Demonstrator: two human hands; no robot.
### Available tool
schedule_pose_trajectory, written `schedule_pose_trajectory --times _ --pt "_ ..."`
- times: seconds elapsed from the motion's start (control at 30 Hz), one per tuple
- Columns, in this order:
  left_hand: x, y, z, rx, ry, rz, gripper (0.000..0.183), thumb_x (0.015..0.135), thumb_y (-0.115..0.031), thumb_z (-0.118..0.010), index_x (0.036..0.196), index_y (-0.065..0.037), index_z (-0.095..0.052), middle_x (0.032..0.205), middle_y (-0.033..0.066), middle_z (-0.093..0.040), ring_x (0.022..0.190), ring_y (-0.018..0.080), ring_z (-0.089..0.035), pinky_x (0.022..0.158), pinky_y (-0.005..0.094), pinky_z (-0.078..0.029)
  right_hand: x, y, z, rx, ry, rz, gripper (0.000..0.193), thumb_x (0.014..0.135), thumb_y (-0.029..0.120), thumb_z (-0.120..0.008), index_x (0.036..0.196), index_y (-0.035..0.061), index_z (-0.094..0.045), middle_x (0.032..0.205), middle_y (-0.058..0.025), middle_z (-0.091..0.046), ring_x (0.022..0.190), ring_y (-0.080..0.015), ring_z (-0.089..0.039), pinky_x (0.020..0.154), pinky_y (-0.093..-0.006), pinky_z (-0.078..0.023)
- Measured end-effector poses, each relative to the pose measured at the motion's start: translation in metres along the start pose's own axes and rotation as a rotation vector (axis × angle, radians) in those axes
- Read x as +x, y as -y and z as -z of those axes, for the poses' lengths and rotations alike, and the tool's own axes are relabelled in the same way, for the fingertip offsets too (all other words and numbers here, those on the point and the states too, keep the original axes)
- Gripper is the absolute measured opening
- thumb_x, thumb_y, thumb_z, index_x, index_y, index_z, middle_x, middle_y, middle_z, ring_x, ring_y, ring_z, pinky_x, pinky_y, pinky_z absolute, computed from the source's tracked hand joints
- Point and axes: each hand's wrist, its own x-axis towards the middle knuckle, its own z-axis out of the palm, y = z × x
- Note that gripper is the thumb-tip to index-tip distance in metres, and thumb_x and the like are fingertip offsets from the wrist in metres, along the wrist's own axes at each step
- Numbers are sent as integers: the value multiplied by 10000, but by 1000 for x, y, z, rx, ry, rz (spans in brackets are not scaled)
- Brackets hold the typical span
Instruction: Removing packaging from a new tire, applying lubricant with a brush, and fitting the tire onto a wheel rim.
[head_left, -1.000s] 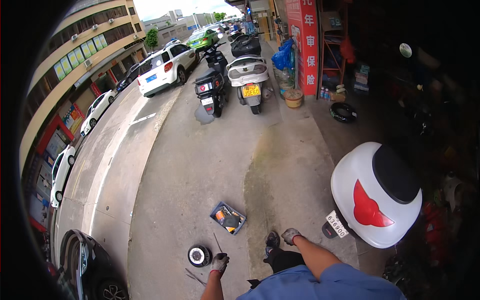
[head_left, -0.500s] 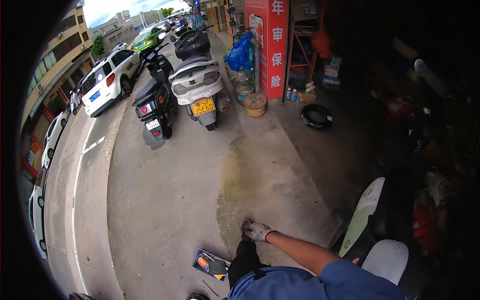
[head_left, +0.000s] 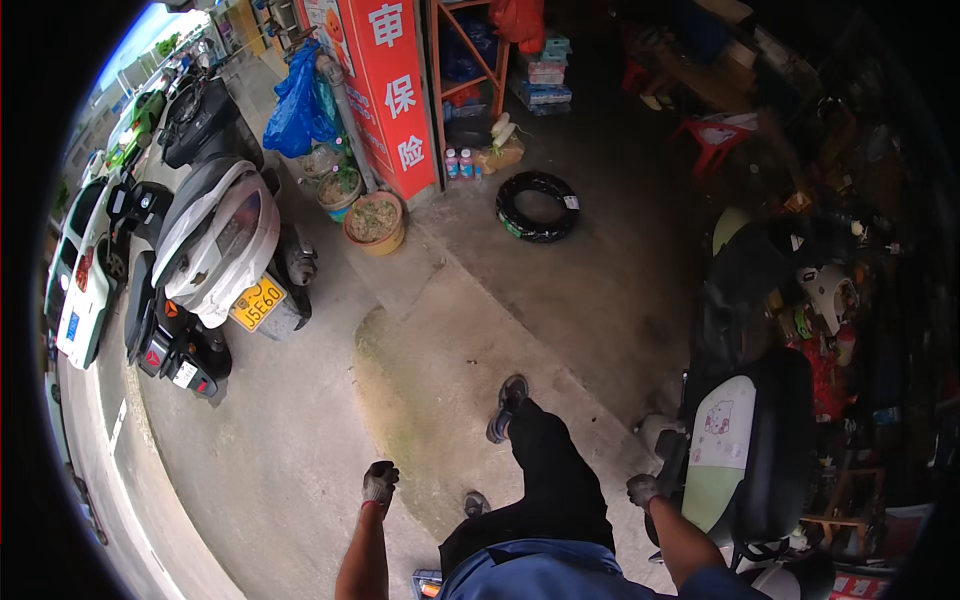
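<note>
My left hand (head_left: 380,485), in a grey work glove with a red cuff, is held out over the concrete with its fingers curled in. Nothing shows sticking out of it. On the other side my right hand (head_left: 643,490), gloved too, hangs with curled fingers close to a scooter (head_left: 722,425) with a white and pale green panel; whether they touch I cannot tell. No object is visible in that hand either. Below, my dark shoe (head_left: 511,395) is set forward on the concrete. A tool tray (head_left: 426,582) peeks out at the lower edge beside my shirt.
A black tyre (head_left: 538,207) lies flat on the floor ahead. Potted plants (head_left: 373,220) stand by a red sign pillar (head_left: 385,100). Parked scooters (head_left: 215,245) line the left. Deep in the shadowed right are a red stool (head_left: 715,135) and clutter.
The view has swung right and I have stepped forward. My left hand has come into view; my right hand has moved from beside my leg out to the right. The tray is now mostly out of view.
</note>
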Motion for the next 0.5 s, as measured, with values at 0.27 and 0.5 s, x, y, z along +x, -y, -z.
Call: schedule_pose_trajectory --times 0.27,0.5 --pt "144 -110 -112 305 53 529 381 870 -205 -690 1205 -50 -596 1028 102 -703 889 208 -676 738 346 -532 192 139 249 432 -108 -294 586 862 495 -593 1289 95 -607 1317 -178 -597 1249 -343 -551 1049 -447 -445" --pt "113 -156 -96 572 -35 807 445 929 -320 -565 1310 -89 -582 1213 179 -653 1088 297 -636 839 468 -534 464 304 616 162 -615 176 704 793 391 -717 1379 77 -486 1364 -169 -513 1245 -347 -498 1063 -450 -384"
